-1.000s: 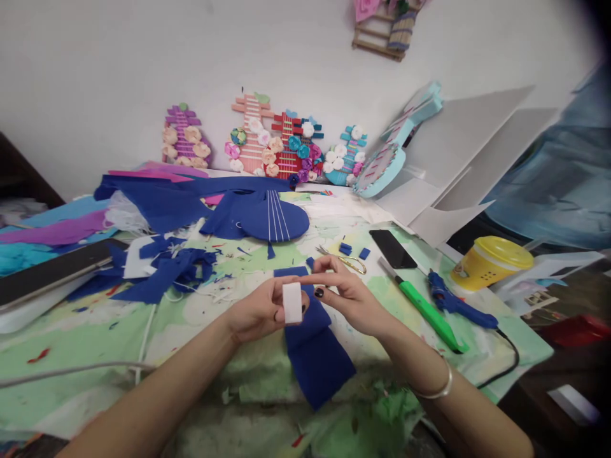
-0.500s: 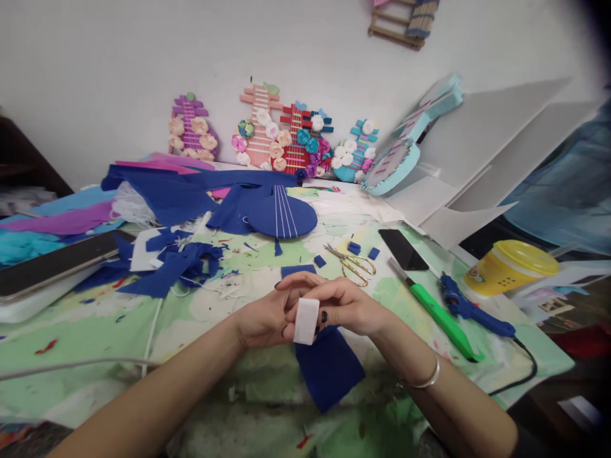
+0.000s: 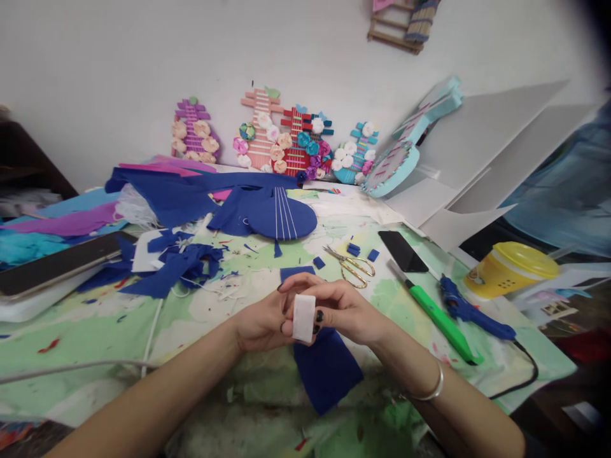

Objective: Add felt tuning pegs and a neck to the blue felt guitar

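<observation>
Between my two hands, above the table's near edge, is a small white foam block (image 3: 304, 317). My right hand (image 3: 341, 310) pinches it from the right with thumb and fingers. My left hand (image 3: 267, 318) curls round it from the left, its fingertips partly hidden behind the block and the other hand. Beneath them a strip of dark blue paper (image 3: 328, 372) hangs toward the table's front edge. Just beyond my hands lie gold-handled scissors (image 3: 353, 266), with small blue-covered pieces (image 3: 354, 249) beside them.
A green craft knife (image 3: 443, 323), a blue glue gun (image 3: 477, 313), a black phone (image 3: 403, 250) and a yellow-lidded tub (image 3: 513, 267) stand right. Blue scraps (image 3: 191, 264) lie left. Behind are a blue guitar-shaped body (image 3: 262, 214) with white strings and several decorated paper guitars (image 3: 260, 137).
The white foam block has turned slightly more upright in my fingers and shifted a little left. My hands keep nearly the same hold, and the view has moved slightly.
</observation>
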`<action>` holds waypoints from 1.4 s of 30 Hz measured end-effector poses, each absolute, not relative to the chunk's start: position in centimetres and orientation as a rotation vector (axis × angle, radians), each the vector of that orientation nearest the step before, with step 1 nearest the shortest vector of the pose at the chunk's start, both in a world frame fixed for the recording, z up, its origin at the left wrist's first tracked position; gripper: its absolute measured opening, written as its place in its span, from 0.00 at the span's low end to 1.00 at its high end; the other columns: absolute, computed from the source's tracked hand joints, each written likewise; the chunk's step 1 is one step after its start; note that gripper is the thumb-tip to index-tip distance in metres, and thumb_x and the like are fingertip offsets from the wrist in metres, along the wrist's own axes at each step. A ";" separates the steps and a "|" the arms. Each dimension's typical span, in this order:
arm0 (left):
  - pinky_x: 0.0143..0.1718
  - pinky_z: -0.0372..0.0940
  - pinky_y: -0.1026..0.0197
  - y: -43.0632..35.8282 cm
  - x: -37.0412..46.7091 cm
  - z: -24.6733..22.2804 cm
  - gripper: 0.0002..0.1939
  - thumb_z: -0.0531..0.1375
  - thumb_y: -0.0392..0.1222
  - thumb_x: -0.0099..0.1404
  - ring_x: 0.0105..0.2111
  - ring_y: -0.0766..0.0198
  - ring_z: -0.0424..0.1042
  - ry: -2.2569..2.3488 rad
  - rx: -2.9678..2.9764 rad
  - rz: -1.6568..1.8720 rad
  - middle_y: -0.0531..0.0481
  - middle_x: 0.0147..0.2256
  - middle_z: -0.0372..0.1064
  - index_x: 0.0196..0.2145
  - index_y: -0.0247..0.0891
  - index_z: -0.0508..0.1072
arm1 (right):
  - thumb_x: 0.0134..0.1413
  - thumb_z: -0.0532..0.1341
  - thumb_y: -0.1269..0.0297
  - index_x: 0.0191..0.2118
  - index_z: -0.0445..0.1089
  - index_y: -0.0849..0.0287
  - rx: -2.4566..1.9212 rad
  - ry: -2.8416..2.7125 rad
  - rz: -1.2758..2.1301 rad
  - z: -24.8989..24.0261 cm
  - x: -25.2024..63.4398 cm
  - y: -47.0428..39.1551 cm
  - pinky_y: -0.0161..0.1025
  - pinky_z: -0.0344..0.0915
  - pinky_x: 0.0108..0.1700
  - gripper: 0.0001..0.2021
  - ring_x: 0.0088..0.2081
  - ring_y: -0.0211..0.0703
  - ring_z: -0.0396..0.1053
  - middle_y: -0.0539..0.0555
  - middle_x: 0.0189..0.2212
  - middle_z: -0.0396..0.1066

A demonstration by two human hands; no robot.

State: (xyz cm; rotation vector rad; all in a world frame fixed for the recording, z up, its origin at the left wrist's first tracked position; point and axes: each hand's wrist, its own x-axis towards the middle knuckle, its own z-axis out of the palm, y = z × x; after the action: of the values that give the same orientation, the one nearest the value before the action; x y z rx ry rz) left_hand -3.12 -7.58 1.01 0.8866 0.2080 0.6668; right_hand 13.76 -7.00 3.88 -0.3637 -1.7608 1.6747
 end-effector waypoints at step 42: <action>0.58 0.55 0.57 -13.5 0.1 -3.8 0.12 0.51 0.37 0.68 0.46 0.62 0.72 0.366 2.427 1.413 0.46 0.38 0.77 0.47 0.33 0.69 | 0.57 0.54 0.68 0.38 0.66 0.60 -0.921 -2.484 1.085 3.7 12.2 -0.6 0.37 0.62 0.39 0.06 0.34 0.37 0.67 0.52 0.33 0.70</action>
State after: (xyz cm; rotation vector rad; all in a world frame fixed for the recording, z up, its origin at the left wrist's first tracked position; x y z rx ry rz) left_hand 0.07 -13.52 -3.84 2.4271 0.3664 1.4129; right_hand 12.21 -0.58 3.71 -0.9207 -2.4840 1.0851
